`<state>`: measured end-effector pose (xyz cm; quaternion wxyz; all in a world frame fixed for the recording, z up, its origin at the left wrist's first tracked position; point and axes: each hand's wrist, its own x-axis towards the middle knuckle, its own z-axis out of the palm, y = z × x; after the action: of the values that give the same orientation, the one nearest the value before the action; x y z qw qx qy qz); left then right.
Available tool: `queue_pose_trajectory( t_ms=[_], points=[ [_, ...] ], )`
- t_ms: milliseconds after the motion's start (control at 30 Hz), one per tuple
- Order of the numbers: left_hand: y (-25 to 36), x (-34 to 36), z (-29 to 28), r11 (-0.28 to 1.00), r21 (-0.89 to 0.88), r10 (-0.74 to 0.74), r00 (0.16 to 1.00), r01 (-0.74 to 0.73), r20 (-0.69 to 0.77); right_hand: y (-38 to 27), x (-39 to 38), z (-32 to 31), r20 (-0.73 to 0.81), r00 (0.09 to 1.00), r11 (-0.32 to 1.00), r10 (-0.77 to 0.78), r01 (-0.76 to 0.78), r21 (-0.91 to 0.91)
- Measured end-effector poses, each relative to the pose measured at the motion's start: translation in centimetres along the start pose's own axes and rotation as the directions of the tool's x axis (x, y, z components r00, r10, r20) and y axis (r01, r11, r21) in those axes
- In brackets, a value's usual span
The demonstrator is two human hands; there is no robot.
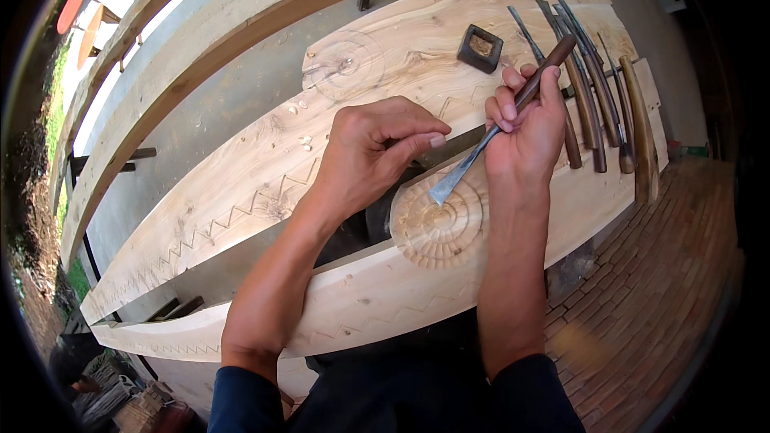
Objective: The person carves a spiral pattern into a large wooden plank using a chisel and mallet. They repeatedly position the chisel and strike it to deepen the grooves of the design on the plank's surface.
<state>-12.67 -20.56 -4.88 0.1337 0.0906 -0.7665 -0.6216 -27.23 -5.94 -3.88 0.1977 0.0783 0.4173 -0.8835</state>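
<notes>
My right hand (525, 128) is closed around a chisel (553, 60) with a dark wooden handle, its flared steel blade pointing down and left. The blade's edge is over a round carved rosette (441, 224) on the near pale wooden board (361, 305); whether it touches the wood I cannot tell. To the left, my left hand (377, 152) is raised with thumb and forefinger pinched together. Anything between those fingertips is too small to make out. Zigzag lines run along both the near board and the far board (241, 160), which also bears a faintly drawn circle (346, 64).
Several wood-handled carving tools (589, 104) lie at the right, beside a thick wooden stick (642, 128). A dark square block with a hollow (480, 48) rests on the far board. Wood chips (305, 142) are scattered there. Curved wooden beams (184, 56) arch behind; brick paving (642, 273) lies right.
</notes>
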Motion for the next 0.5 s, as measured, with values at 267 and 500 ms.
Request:
queue_pose_trajectory(
  t_ms=[267, 500],
  points=[
    [0.2, 2.6, 1.5, 0.995, 0.047, 0.084, 0.986, -0.092, 0.142, 0.2, 0.2, 1.1, -0.097, 0.994, 0.993, -0.041, 0.031, -0.111],
    [-0.7, 2.5, 1.9, 0.962, 0.134, 0.21, 0.958, -0.238, 0.194, 0.0, -0.7, 2.1, -0.054, 0.998, 0.991, -0.032, 0.025, -0.13]
  ],
)
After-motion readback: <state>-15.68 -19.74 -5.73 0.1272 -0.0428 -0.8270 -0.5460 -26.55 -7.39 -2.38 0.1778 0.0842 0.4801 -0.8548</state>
